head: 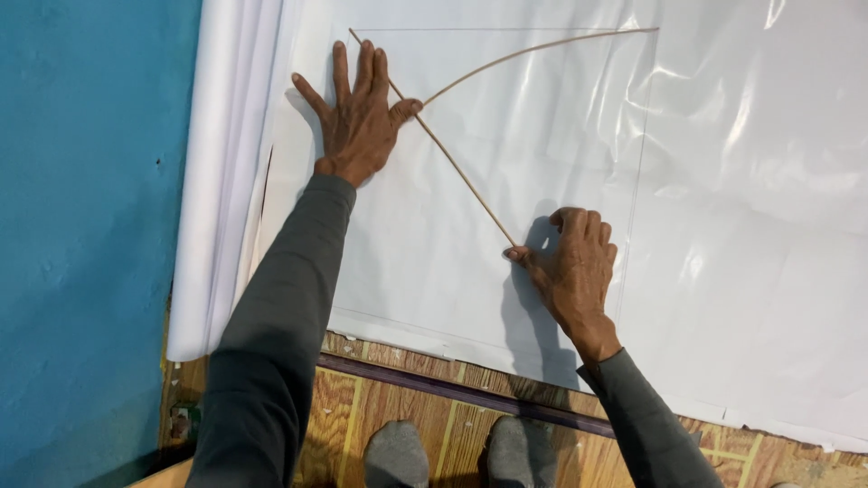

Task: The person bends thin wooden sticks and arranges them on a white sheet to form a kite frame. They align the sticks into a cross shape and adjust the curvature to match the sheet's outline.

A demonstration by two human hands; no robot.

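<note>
Head view: at the left, the left hand (360, 117) is pressed flat, fingers spread, where the straight stick (432, 140) and the bent stick (533, 51) cross on the white sheet (723, 226). Rightward, the straight stick's lower end is pinched by the right hand (574, 267) (fingers curled). Positioning seems underway; steady pressure is needed next.

Head view, steeply down, apparently near the white sheet (723, 226).

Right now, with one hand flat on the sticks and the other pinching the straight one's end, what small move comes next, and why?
Probably press the straight stick flat onto the white sheet with the right hand, since the left hand pins the crossing with the bowed stick.
</note>
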